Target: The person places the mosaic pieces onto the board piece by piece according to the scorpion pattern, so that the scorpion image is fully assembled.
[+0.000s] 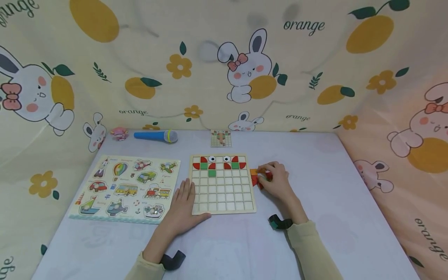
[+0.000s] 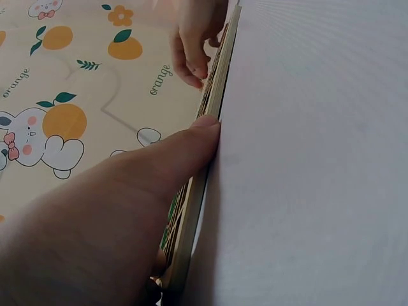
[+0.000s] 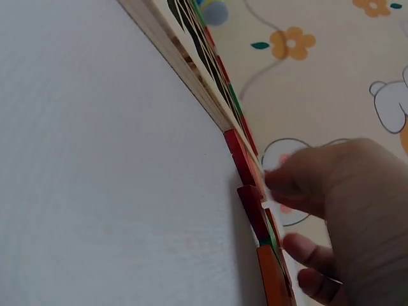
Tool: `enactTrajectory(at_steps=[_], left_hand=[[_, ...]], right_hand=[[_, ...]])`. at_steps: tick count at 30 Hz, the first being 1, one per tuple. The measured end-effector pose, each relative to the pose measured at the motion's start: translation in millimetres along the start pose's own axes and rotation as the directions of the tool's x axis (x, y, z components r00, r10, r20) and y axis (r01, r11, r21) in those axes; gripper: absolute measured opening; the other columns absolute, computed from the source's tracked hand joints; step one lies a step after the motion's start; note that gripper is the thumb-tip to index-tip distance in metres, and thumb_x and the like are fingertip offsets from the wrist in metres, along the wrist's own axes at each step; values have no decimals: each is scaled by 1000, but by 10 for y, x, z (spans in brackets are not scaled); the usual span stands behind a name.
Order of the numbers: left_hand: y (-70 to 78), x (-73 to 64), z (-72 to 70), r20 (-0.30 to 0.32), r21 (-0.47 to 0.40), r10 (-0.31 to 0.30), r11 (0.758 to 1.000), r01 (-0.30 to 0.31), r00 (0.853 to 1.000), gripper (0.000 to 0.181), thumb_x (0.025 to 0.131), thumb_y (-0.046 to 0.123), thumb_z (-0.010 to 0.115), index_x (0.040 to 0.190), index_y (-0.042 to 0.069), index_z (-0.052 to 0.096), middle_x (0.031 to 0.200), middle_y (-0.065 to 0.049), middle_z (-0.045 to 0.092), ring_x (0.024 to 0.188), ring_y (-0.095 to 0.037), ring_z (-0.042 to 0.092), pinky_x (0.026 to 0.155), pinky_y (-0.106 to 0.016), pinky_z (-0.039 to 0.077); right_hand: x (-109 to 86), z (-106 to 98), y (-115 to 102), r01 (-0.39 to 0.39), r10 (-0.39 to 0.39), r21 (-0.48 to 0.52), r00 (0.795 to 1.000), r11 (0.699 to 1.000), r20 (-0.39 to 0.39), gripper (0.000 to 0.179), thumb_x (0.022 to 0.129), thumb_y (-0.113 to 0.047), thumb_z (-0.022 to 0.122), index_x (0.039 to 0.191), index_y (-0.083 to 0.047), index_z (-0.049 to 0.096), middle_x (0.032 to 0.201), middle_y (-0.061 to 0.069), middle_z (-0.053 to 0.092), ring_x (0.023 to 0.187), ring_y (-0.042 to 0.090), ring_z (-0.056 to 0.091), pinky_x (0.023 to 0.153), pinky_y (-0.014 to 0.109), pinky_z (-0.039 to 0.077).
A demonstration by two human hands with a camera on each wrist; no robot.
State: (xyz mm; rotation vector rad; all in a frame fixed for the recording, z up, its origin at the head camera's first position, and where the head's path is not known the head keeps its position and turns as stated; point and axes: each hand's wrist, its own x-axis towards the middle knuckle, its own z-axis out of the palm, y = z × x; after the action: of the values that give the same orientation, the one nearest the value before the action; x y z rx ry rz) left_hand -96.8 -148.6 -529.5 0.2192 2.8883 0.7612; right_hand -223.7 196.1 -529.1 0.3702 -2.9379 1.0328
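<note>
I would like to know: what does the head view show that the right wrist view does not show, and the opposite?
Only the head view: the left hand resting at the board, the vehicle puzzle and the pink toy.

Only the right wrist view: a low, close look along the upright sides of the red pieces and orange piece near the board.

Both: the board, these pieces, the right hand, the pale table and the printed backdrop.
</note>
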Motion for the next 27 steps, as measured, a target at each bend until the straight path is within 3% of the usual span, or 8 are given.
enactTrajectory(at_steps=[11,16,22,27], left_hand=[[-10,13,12,3,10,-8,1000,8,1000,121,87,67,75,165,-9,21,176,-26,7,164,-41,0,131,-59,9],[-19,9,28,6,16,-4,1000,4,1000,122,87,67,74,165,-8,19,176,-27,7,164,-41,0,131,-59,9],[-15,6,22,1,7,2,1000,-2,1000,121,88,67,74,165,-9,20,175,-27,7,164,-42,1,131,-59,9],[-12,12,14,5,6,3,1000,-3,1000,121,88,67,74,165,-9,20,175,-27,7,164,-42,0,131,-60,9]], right_hand=[[-30,-50,27,40,-39,-68,999,997,25,26,91,-17,73,116,-12,78,129,20,58,121,40,45,99,62,29],[-39,-29,57,93,-91,-56,995,994,38,29,89,-16,74,118,-15,78,127,18,58,119,38,45,97,60,28],[-45,-40,56,144,-141,-46,989,989,50,15,92,-18,78,107,-17,80,125,15,59,118,36,44,95,57,28],[-40,-41,53,155,-152,-43,986,987,63,20,91,-20,80,110,-16,81,127,17,59,119,37,45,94,57,29]])
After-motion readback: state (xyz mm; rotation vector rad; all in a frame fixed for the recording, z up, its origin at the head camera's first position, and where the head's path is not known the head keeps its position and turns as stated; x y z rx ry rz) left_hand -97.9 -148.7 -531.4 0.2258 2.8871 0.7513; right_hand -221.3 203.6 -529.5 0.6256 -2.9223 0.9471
